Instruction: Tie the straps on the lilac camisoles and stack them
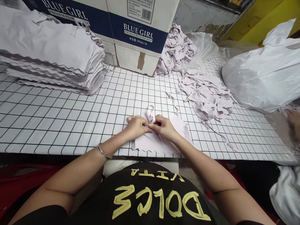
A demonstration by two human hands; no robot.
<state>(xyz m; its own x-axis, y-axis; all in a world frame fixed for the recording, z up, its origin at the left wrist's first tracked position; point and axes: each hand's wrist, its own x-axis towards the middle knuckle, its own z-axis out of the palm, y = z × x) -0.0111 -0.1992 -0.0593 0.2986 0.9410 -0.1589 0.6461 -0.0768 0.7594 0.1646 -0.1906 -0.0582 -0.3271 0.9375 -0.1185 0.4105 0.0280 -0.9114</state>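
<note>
A pale pink fabric piece (150, 145) with a wavy edge lies flat near the table's front edge. Over its upper part my two hands meet, fingertips almost touching. My left hand (137, 127) is closed in a pinch on a narrow pale pink fabric strip (150, 113), which loops up between the hands. My right hand (164, 126) pinches the same strip from the other side. The exact spot they grip is hidden by the fingers. A loose thin strip (173, 101) trails on the table just beyond my right hand.
A tall stack of similar fabric pieces (53, 53) stands at the left. Behind it is a beer carton (140, 61). Heaps of strips (208, 97) lie at the right, beside a full white plastic bag (262, 75). Another person's hand (294, 123) shows at the right edge.
</note>
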